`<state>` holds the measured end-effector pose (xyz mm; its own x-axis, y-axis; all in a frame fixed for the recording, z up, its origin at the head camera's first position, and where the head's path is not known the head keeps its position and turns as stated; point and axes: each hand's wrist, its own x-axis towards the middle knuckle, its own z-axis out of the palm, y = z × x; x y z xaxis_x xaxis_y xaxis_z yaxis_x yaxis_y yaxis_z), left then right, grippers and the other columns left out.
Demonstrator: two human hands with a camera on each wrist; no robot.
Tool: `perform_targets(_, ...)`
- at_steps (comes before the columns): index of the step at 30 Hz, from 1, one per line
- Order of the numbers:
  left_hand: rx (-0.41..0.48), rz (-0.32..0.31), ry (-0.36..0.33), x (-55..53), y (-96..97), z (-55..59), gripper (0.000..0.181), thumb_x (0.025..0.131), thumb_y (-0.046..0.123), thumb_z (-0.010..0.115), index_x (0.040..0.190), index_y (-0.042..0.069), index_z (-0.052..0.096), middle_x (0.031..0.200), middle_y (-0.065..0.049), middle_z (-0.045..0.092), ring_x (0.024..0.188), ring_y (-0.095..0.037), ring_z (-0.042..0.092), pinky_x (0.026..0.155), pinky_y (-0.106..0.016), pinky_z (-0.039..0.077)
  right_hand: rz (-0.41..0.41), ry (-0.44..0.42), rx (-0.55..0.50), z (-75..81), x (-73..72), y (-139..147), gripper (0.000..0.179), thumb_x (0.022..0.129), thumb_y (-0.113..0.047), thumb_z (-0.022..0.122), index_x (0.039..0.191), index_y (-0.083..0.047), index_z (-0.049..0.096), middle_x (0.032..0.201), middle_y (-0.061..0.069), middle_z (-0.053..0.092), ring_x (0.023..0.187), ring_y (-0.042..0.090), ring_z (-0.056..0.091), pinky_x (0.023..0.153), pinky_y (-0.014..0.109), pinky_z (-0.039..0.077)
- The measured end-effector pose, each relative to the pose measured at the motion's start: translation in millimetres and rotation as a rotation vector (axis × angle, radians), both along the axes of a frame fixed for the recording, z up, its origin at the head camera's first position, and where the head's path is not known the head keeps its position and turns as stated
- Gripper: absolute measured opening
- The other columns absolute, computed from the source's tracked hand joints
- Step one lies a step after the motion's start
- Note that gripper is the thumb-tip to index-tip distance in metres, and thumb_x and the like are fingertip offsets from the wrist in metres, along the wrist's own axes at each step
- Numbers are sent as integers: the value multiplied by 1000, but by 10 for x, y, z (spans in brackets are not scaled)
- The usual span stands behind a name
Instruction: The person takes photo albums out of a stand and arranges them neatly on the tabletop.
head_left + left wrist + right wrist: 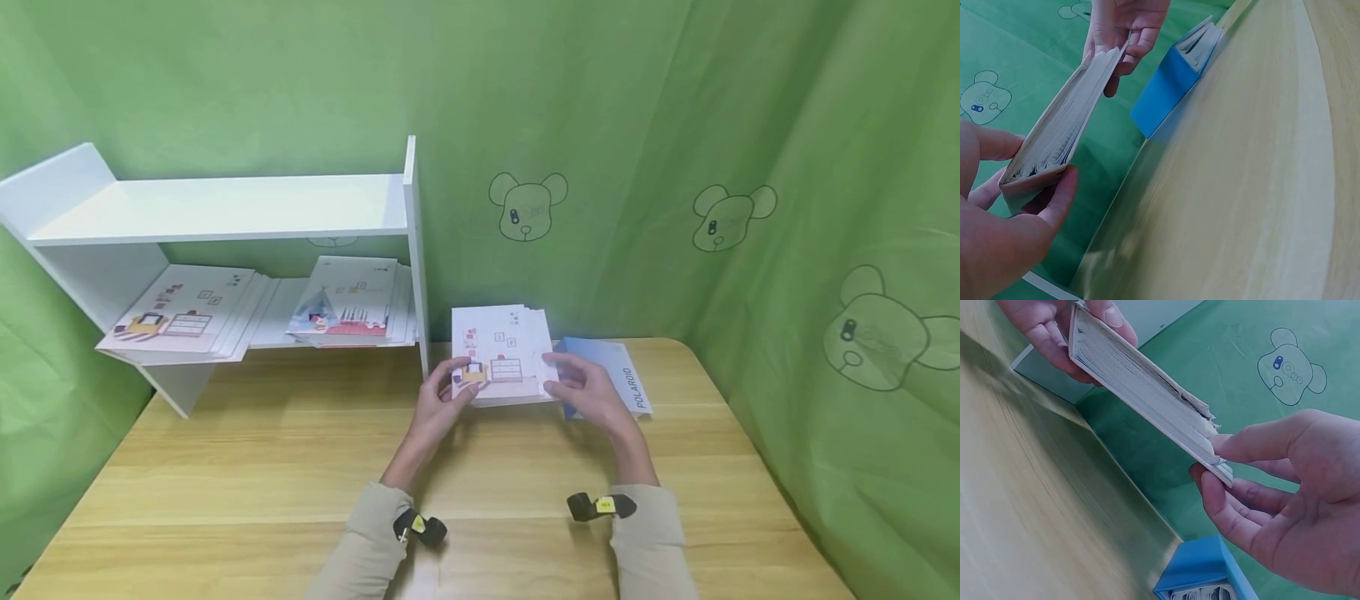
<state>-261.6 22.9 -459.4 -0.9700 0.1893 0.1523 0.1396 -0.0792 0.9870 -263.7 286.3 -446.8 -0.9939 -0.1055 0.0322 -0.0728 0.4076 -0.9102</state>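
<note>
- Held object: I have a white picture book [504, 358], its cover showing a chest of drawers and small frames. It is raised above the table [525, 471]; on the clock face centred on it, 12 o'clock points away from me.
- Left grip [437, 408]: at 8 o'clock, closed to the book's thickness, thumb and fingers pinching that edge.
- Right grip [598, 398]: between 3 and 4 o'clock, likewise narrowed, pinching the opposite edge, which looks ragged in the right wrist view.
- Blue book [628, 385]: at 3 o'clock, lettered POLAROID, on the table, partly hidden behind my right grip.
- White shelf [225, 208]: between 9 and 10 o'clock, two-tiered. Its lower tier bears a left stack [191, 304] and a right stack [352, 293] of similar books, set apart.
- Green curtain [600, 92]: at 12 o'clock and round to 2 o'clock, printed with outlined bear heads.
- Forearms: each pale sleeve [363, 542] enters from the 6 o'clock side, wearing a black band [582, 507] with a yellow label.
</note>
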Motion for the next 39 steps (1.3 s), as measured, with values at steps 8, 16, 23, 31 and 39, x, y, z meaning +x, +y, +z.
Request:
perform_targets(8, 5, -6, -13, -11, 2, -36, 50, 85, 0, 65, 133, 2, 48, 128, -25, 49, 109, -33, 56, 88, -27, 53, 19, -26, -26, 92, 55, -31, 53, 87, -13, 67, 137, -9, 48, 139, 21, 43, 119, 40, 49, 100, 51, 42)
perform_targets(16, -3, -6, -10, -27, 5, -77, 50, 85, 0, 65, 132, 1, 48, 129, -25, 48, 112, -34, 55, 90, -27, 51, 8, -21, -13, -52, -16, 11, 53, 86, -17, 68, 136, -14, 50, 134, 18, 48, 115, 36, 53, 95, 47, 47)
perform_targets(23, 4, -19, -24, -36, 4, -108, 50, 86, 0, 65, 133, 1, 48, 129, -25, 48, 111, -33, 55, 90, -27, 51, 1, -64, -37, -71, -25, 7, 53, 87, -14, 67, 137, -13, 49, 132, 21, 48, 109, 36, 56, 87, 50, 52)
perform_targets(31, -28, 2, -48, -36, 14, -140, 50, 86, 3, 66, 133, 3, 49, 127, -24, 50, 109, -30, 56, 90, -28, 51, -4, -76, -30, -113, -36, 8, 53, 87, -15, 67, 136, -12, 49, 132, 21, 49, 108, 34, 56, 83, 51, 53)
perform_targets(39, -40, -2, -84, -32, 23, -150, 49, 86, 3, 65, 133, 5, 49, 125, -22, 51, 107, -29, 56, 88, -29, 53, -5, -86, -41, -120, -32, 6, 51, 86, -14, 68, 134, -11, 51, 134, 20, 49, 106, 34, 57, 83, 50, 53)
